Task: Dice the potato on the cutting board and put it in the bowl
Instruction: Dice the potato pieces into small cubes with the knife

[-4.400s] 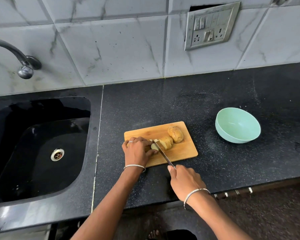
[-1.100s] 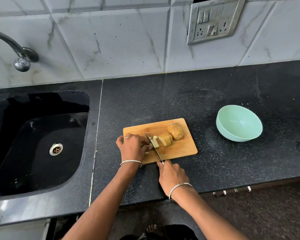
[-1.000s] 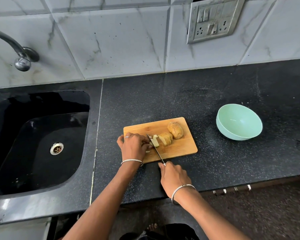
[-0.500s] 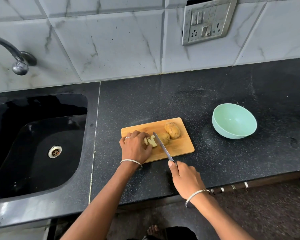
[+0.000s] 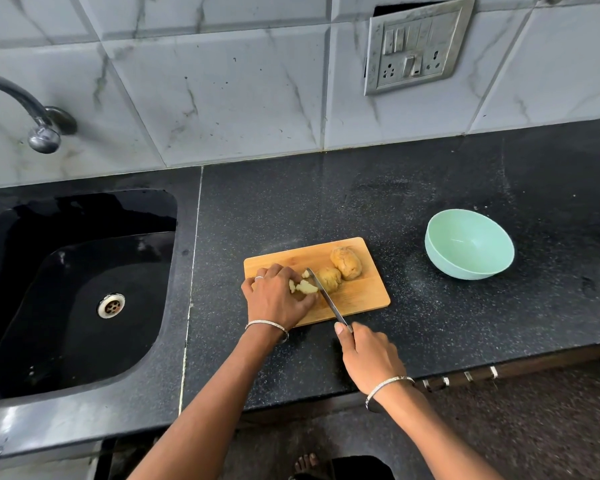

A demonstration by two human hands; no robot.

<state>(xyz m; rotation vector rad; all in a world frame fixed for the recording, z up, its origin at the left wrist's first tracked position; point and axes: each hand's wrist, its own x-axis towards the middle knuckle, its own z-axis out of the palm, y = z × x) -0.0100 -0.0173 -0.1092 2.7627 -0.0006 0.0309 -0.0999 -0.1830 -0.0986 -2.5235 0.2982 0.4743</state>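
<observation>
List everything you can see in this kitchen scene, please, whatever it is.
cutting board: one, light wood, on the counter between sink and bowl
potato chunks: two, brown-skinned, side by side on the board's far right part
cut potato pieces: a few, pale, on the board at the left fingers
knife: one, silver blade, slanting across the board
bowl: one, mint green, empty, right of the board
counter: one, black speckled
sink: one, black, far left
tap: one, grey metal, above the sink
switch panel: one, grey, on the white tiles
left hand: holds the cut pieces
right hand: grips the knife handle
</observation>
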